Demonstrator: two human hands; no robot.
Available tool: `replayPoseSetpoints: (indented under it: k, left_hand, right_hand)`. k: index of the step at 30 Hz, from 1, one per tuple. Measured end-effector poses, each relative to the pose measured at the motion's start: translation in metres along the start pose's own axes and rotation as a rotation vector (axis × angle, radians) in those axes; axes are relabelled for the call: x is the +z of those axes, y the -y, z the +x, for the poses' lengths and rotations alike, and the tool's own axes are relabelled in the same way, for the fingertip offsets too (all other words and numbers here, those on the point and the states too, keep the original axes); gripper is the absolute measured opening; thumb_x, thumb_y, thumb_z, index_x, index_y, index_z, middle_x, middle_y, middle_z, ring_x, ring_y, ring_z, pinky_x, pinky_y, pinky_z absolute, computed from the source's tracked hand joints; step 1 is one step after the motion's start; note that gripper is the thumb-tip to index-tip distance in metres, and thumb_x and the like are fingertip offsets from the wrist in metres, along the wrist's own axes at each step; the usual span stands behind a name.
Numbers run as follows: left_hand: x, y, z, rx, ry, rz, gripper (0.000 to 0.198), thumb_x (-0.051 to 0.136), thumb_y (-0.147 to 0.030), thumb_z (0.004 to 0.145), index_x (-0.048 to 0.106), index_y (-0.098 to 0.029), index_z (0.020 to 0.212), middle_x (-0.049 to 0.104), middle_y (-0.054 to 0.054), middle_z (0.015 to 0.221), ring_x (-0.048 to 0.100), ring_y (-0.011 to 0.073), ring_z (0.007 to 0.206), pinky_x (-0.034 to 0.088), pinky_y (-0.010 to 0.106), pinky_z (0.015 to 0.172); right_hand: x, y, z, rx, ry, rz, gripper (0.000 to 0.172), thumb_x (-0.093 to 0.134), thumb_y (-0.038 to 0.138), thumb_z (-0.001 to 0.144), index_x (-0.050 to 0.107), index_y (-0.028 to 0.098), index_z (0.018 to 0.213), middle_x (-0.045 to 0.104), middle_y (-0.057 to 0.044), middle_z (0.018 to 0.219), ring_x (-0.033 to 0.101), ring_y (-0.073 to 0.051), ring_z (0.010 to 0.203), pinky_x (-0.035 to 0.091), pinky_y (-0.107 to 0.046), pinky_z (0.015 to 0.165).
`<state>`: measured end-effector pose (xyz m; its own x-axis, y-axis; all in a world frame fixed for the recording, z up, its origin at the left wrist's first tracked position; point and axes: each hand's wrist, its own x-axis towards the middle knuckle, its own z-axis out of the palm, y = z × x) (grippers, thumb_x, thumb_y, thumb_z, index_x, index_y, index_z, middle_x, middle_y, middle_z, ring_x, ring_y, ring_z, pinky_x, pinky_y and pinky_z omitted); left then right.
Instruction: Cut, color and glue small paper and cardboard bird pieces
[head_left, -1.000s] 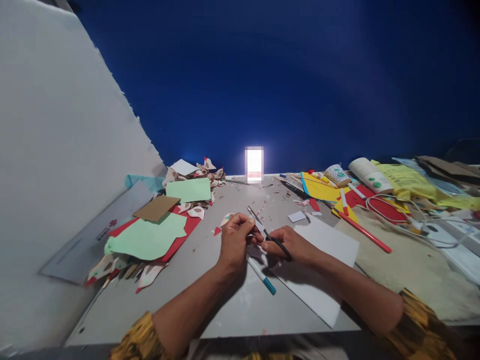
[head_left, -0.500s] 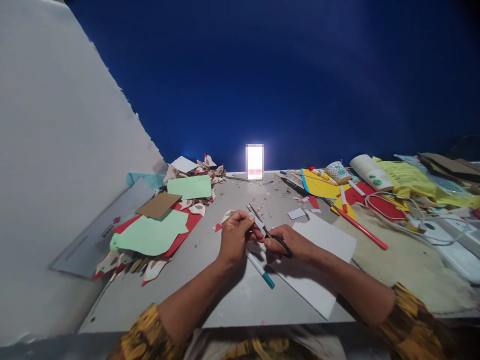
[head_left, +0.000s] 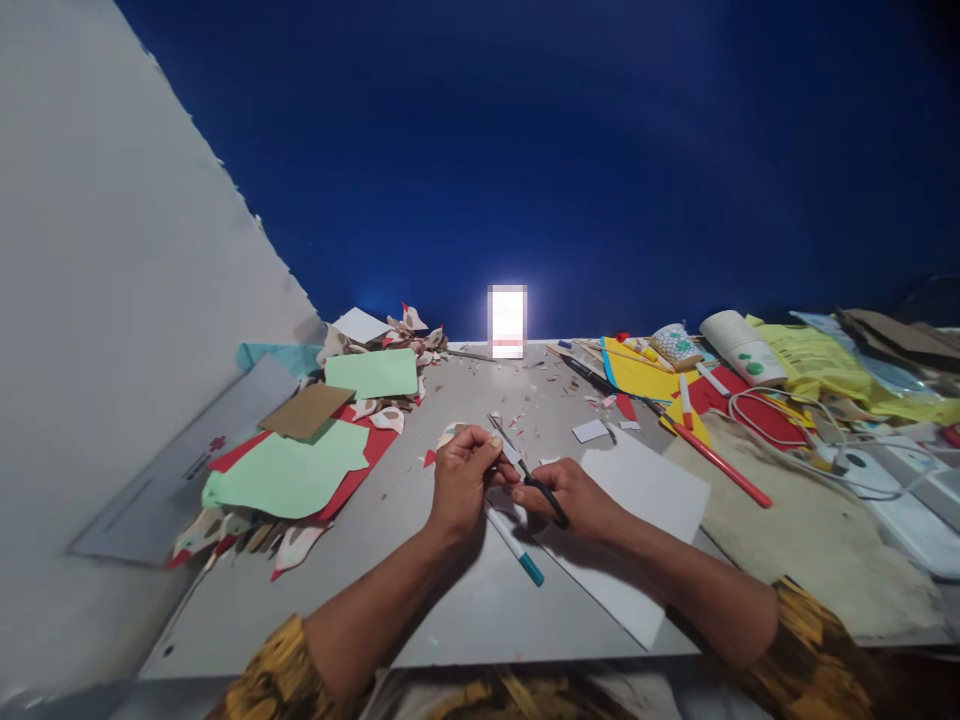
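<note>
My left hand pinches a small piece of white paper between thumb and fingers. Black-handled scissors are gripped in my right hand, their blades lying along the edge of that piece and pointing away from me. The two hands meet over the middle of the table. Under them a white marker with a teal cap lies on the tabletop. A large sheet of white paper rests beneath my right hand and forearm. Beyond it sits a small white rectangle of paper.
On the left are green paper sheets, brown card and many cut-out birds. To the right lie a red pen, yellow paper, paper cups and a white cable. A bright blurred screen stands at the back.
The view has shifted slightly. The scissor blades look closer together than before, still at the white piece. Both hands keep their grip.
</note>
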<state>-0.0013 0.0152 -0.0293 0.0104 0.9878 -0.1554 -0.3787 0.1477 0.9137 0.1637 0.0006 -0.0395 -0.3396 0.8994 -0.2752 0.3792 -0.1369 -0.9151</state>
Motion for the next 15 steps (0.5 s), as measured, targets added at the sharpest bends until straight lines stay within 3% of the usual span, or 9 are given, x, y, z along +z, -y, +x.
replayPoseSetpoints:
  k: [15]
  left_hand:
    - [0.0, 0.006, 0.002, -0.016, 0.006, -0.068, 0.029, 0.081, -0.035, 0.077, 0.057, -0.02, 0.079, 0.064, -0.003, 0.058, 0.059, 0.0099, 0.049, 0.046, 0.018, 0.05]
  right_hand:
    - [0.012, -0.006, 0.005, -0.011, -0.08, -0.019, 0.05, 0.065, 0.057, 0.083, 0.055, 0.016, 0.056, 0.045, 0.003, 0.05, 0.038, -0.01, 0.051, 0.03, -0.024, 0.05]
